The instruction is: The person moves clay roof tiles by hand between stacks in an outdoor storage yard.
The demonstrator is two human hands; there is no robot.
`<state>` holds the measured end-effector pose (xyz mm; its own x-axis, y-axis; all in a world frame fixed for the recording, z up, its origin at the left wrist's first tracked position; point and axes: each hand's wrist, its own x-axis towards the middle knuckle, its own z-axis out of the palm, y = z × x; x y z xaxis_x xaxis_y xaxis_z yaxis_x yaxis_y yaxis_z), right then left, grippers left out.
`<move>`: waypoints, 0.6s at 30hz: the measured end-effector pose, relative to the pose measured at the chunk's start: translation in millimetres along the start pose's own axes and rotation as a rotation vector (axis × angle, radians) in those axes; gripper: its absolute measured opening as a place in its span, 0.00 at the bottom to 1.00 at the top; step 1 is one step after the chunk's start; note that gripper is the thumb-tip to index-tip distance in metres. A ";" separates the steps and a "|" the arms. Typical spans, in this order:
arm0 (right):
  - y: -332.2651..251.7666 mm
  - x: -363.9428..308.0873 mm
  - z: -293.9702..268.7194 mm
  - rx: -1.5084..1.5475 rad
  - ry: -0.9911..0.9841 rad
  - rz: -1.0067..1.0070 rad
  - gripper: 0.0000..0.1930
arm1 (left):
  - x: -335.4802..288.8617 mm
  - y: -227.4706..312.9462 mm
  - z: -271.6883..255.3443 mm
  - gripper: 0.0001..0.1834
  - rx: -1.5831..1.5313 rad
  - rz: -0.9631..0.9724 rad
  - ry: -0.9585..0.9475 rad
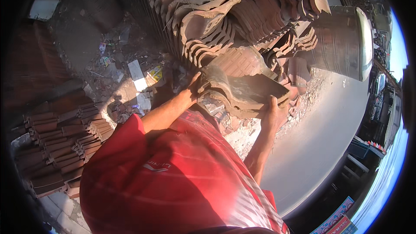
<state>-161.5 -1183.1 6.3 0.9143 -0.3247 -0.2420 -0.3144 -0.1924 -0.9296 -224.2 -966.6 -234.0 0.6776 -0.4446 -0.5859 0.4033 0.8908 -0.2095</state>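
Observation:
Between my two hands is a small stack of curved clay roof tiles [234, 90], brown and dusty, held in front of my red shirt. My left hand [194, 87] grips the left end, with the thumb on the upper edge. At the right end my right hand [274, 112] has its thumb over the rim; its other fingers are hidden behind the tiles. Just beyond the held tiles rises a tall pile of wavy roof tiles [208, 13], stacked tightly on edge. A flat-faced tile [242, 60] leans at its foot.
Lower stacks of tiles [60, 143] stand at the left. Rubble and litter [117, 65] cover the ground there. Broken tile pieces [299, 91] lie along the edge of a grey paved surface [316, 134]. A large dark drum [338, 43] lies at the far right.

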 end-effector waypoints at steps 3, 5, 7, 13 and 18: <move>2.2 5.7 2.8 0.017 -0.034 -0.072 0.21 | 1.1 -2.5 -1.3 0.30 -0.088 0.089 -0.033; -17.1 10.3 17.2 -0.032 -0.033 -0.077 0.22 | -3.6 -3.2 -2.7 0.29 -0.126 0.167 -0.031; -30.3 18.0 36.5 0.000 -0.105 -0.017 0.20 | -6.6 5.2 0.0 0.28 -0.169 0.233 -0.015; -50.0 101.7 103.0 -0.256 -0.276 -0.200 0.19 | 17.2 40.1 24.6 0.25 -0.228 0.394 -0.038; -72.0 143.0 153.7 -0.341 -0.459 -0.239 0.18 | 41.6 32.2 45.7 0.22 -0.307 0.494 0.035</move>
<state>31.2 -1073.4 -4.2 0.9623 0.1803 -0.2037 -0.0824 -0.5204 -0.8499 -154.9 -960.7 -229.3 0.7169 0.0299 -0.6965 -0.1560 0.9806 -0.1185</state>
